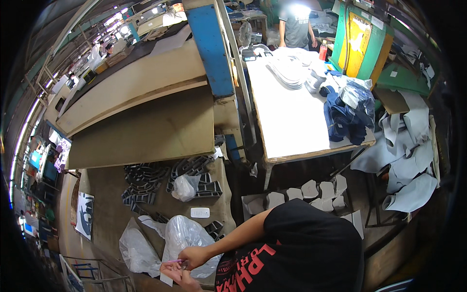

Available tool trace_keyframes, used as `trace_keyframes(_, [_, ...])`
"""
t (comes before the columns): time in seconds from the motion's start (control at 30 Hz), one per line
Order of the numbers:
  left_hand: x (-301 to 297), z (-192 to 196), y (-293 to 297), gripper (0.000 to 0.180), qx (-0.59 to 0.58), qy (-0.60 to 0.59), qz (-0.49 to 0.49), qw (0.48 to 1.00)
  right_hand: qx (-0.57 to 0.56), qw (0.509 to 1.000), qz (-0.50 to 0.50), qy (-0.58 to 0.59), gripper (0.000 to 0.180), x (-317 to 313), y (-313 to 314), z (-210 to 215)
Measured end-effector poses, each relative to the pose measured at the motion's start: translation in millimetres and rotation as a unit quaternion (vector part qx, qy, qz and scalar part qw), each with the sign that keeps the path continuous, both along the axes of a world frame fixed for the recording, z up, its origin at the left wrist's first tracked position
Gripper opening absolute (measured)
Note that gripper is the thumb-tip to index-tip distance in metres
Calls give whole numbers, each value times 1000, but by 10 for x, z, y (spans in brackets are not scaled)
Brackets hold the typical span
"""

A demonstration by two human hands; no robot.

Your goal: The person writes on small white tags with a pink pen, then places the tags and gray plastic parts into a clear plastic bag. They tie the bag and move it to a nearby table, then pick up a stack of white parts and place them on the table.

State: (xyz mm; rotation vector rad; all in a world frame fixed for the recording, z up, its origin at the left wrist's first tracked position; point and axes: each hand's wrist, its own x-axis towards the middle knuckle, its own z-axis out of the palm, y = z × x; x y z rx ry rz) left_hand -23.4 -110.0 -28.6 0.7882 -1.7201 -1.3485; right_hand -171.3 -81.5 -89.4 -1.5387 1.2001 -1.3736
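Note:
Low in the frame, in front of a black shirt with red print, my two hands are close together. My right hand (195, 257) has its fingers closed round a small thing with a thin pink part (178, 261); its kind is too small to tell. Just below, my left hand (188, 283) is curled, its fingers meeting the right hand's. A small white tag (166, 280) juts out under the left fingers and seems held by them. Beside the hands on the table lie a clear plastic bag (182, 236) with pale contents and a second clear bag (138, 246).
On the brown table (104, 209) are dark curved slotted pieces (143, 182), a small plastic bag (186, 187) and a white phone-like object (200, 212). A white table (287, 131) bears navy cloth bundles (343, 114). Behind it stands a person (296, 34). Grey sheets (411, 160) hang right.

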Motion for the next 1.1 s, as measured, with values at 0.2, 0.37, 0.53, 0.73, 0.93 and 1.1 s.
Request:
trace_keyframes(0.2, [227,-123,-51,64,-157,-125,0,980,110,993,-28,37,32,-27,48,156])
trace_keyframes(0.37, [130,-444,-70,22,36,-53,33,997,49,998,-35,-25,29,-41,75,129])
trace_keyframes(0.53, [267,-666,-171,24,51,-71,-2,996,-14,1000,-1,-5,22,-133,133,197])
trace_keyframes(0.73, [300,-765,-183,29,82,-64,-43,994,-34,991,-18,131,23,-233,235,381])
trace_keyframes(0.93, [386,-967,-320,35,83,-50,-49,994,-42,985,-33,166,25,-229,223,314])
trace_keyframes(1.1, [266,-950,-376,30,24,-37,-17,999,-18,980,-72,182,19,-216,234,286])
